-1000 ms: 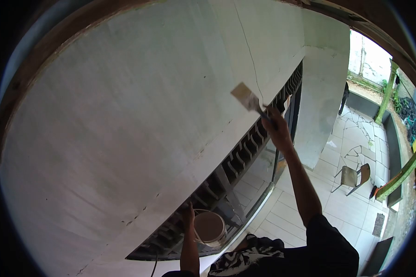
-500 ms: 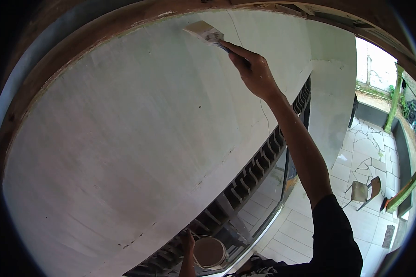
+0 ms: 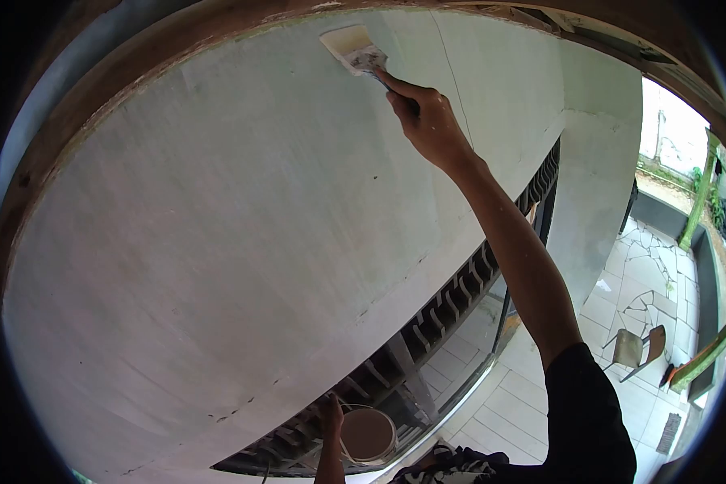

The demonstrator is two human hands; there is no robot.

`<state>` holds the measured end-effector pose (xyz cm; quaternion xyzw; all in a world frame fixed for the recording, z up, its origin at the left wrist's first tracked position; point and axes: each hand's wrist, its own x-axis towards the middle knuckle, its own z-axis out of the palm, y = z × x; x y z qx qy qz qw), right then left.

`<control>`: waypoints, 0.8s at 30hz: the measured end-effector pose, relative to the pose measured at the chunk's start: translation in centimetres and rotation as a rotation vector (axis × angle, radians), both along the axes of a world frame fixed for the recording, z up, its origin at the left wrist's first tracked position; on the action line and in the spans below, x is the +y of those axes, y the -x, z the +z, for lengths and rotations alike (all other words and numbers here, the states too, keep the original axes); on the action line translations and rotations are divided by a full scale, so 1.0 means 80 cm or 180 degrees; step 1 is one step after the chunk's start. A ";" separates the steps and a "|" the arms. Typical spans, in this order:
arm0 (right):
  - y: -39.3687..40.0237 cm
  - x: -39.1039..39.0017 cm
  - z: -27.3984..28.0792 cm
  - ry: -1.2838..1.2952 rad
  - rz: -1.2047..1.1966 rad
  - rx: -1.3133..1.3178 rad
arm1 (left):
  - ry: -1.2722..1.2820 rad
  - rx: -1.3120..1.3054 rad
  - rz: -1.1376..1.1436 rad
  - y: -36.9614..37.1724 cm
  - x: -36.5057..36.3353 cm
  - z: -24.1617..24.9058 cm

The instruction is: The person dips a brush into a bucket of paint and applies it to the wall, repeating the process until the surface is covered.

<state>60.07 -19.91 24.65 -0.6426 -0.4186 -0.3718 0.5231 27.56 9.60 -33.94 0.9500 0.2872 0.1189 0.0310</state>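
Observation:
My right hand (image 3: 429, 121) is raised high on the wall, closed around the handle of a wide paintbrush (image 3: 361, 58). The brush's pale bristles touch the wall (image 3: 242, 194) just below the wooden beam, pointing up and left. Low in the view, my left hand (image 3: 331, 413) is closed at the wire handle of a paint bucket (image 3: 369, 434), beside the dark slotted vents. Its fingertips are partly hidden against the vents. The bucket's round opening faces me and shows a dull greyish-brown inside.
A curved wooden beam (image 3: 64, 137) borders the wall's top. Slotted vents (image 3: 436, 316) and window glass (image 3: 460, 343) run below the wall. Far down on the right is a tiled floor (image 3: 508, 403) with a chair (image 3: 633, 348). A thin crack (image 3: 453, 74) marks the wall near my right hand.
My right hand and the brush have shifted slightly left against the wall, the brush tilting more upright. The view has turned a little. My left hand stays by the bucket.

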 end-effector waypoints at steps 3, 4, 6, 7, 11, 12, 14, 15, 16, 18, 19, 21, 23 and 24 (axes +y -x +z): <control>0.004 -0.014 -0.027 0.0064 -0.0036 0.0005 | 0.0081 0.0054 -0.0005 0.000 0.002 -0.009; 0.009 -0.018 -0.031 0.0036 -0.0121 -0.0050 | 0.0152 0.0226 -0.0062 -0.001 0.008 -0.012; 0.012 -0.028 -0.024 -0.0119 -0.0184 -0.0083 | 0.0026 0.0131 -0.0087 -0.004 0.013 -0.020; 0.015 -0.033 -0.020 -0.0269 -0.0248 -0.0103 | -0.0094 0.0050 -0.0115 -0.002 0.012 -0.023; -0.002 -0.018 0.028 -0.0193 -0.0101 -0.0197 | 0.0169 0.0384 -0.0001 -0.003 0.009 -0.009; -0.006 -0.014 0.029 -0.0197 -0.0102 -0.0190 | 0.0152 0.0345 0.0078 -0.003 0.006 -0.008; -0.017 -0.001 0.024 -0.0132 -0.0172 -0.0450 | 0.0137 0.0311 0.0167 -0.003 0.003 0.002; -0.020 0.001 0.012 -0.0123 -0.0163 -0.0437 | 0.0145 0.0359 0.0035 -0.001 0.002 0.006; -0.020 -0.003 -0.006 -0.0039 -0.0209 -0.0421 | 0.0157 0.0399 -0.0099 -0.001 -0.001 0.010; -0.019 -0.010 -0.054 0.0062 -0.0222 -0.0337 | -0.0132 0.0029 -0.0208 0.000 0.000 0.002; -0.020 -0.014 -0.086 0.0086 -0.0187 -0.0273 | -0.0424 -0.0348 -0.0322 0.000 0.002 -0.003; -0.020 -0.024 -0.165 0.0302 -0.0269 -0.0080 | -0.0155 -0.0162 -0.0281 0.001 0.008 -0.008; 0.002 -0.039 -0.246 0.0564 -0.0366 0.0151 | 0.0112 0.0033 -0.0242 0.000 0.009 -0.009; 0.019 -0.052 -0.283 0.0910 -0.0369 0.0442 | 0.0057 0.0066 -0.0233 0.001 0.008 -0.006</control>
